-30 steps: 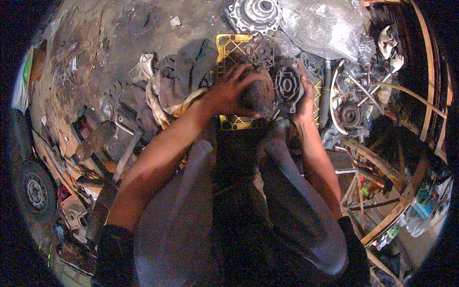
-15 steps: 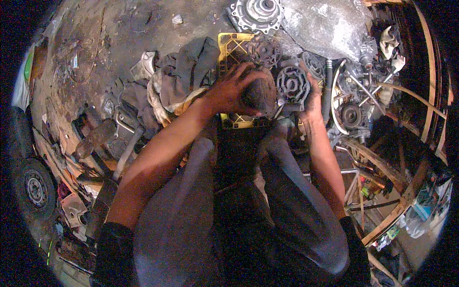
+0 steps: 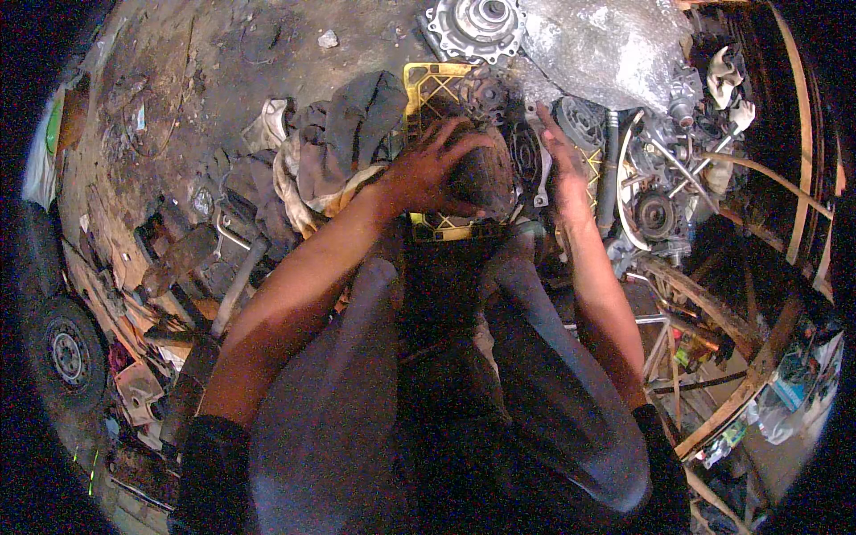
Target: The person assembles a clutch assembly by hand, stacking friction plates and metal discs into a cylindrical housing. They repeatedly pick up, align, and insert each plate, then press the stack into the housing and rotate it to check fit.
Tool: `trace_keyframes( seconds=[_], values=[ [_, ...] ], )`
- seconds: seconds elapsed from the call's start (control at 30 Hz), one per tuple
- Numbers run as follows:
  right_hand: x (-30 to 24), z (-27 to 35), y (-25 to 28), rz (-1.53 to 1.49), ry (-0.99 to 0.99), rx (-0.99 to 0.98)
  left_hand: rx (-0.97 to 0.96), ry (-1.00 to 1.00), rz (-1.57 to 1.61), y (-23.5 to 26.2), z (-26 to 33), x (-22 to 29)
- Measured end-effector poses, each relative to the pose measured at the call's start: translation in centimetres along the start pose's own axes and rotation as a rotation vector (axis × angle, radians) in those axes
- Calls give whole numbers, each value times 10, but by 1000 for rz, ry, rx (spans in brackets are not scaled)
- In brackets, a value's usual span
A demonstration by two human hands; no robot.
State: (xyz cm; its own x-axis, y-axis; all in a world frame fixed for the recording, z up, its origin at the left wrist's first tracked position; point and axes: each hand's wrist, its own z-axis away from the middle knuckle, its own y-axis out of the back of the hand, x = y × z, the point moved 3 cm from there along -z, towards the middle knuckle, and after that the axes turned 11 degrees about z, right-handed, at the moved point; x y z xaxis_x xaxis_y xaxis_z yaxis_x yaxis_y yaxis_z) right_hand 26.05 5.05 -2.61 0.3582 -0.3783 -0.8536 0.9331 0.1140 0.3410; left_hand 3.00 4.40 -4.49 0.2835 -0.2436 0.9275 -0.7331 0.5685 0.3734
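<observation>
A dark, rounded metal housing (image 3: 489, 165) sits above the yellow plastic crate (image 3: 437, 227), and the spread fingers and thumb of my left hand (image 3: 432, 169) grip it from the left. To its right stands a slotted metal end cover (image 3: 532, 160) with long bracket ears, turned nearly edge-on. Whether the two parts touch is hard to tell. My right hand (image 3: 568, 174) is upright just right of the cover, fingers stretched out and slightly blurred, palm toward it. Beyond the housing lies a dirty round vented part (image 3: 484, 94) at the crate's far side.
A grey round slotted part (image 3: 581, 123) lies right of the crate. Farther off are a silver flanged housing (image 3: 479, 22) and a shiny plastic sheet (image 3: 606, 49). Dark rags (image 3: 343, 134) are heaped at left. Metal parts, wooden poles and a wheel (image 3: 67, 352) crowd both sides.
The slotted end cover has turned from facing up to nearly edge-on and moved left toward the housing. My right hand has shifted slightly left. My left hand keeps its grip.
</observation>
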Motion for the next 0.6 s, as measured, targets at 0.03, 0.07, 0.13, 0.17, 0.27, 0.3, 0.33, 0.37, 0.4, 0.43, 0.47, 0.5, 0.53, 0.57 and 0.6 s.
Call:
trace_keyframes(
  seconds=[0.03,0.07,0.13,0.17,0.27,0.3,0.33,0.37,0.4,0.43,0.47,0.5,0.53,0.57,0.6],
  values=[
    [-2,1,-1,32,14,-4,11,-7,0,-1,1,-1],
    [-5,2,-3,64,28,-7,23,-14,1,-1,1,-1],
    [-12,5,-4,60,27,-12,28,-33,-13,-2,2,-1],
    [-15,6,-6,59,27,-15,32,-43,-19,-2,2,-1],
    [-18,8,-10,145,31,-20,54,-58,104,3,-1,1],
    [-21,8,-12,125,67,-45,61,-53,121,3,-1,1],
    [-24,9,-15,134,61,-53,67,-32,101,2,0,1],
    [-28,12,-19,142,56,-62,73,-12,82,2,1,1],
    [-31,13,-22,152,51,-72,79,-21,91,2,1,1],
    [-25,13,-24,158,144,-49,85,-29,99,2,-1,1],
    [-22,13,-26,166,159,-53,91,-38,108,1,-1,1],
    [-24,13,-30,173,173,-59,77,-17,101,2,-1,2],
    [-27,13,-33,180,188,-65,64,4,95,3,-2,2],
    [-30,16,-33,165,113,-61,50,26,89,4,-2,3],
    [-33,17,-33,150,117,-85,54,26,92,3,-1,2]
  ],
)
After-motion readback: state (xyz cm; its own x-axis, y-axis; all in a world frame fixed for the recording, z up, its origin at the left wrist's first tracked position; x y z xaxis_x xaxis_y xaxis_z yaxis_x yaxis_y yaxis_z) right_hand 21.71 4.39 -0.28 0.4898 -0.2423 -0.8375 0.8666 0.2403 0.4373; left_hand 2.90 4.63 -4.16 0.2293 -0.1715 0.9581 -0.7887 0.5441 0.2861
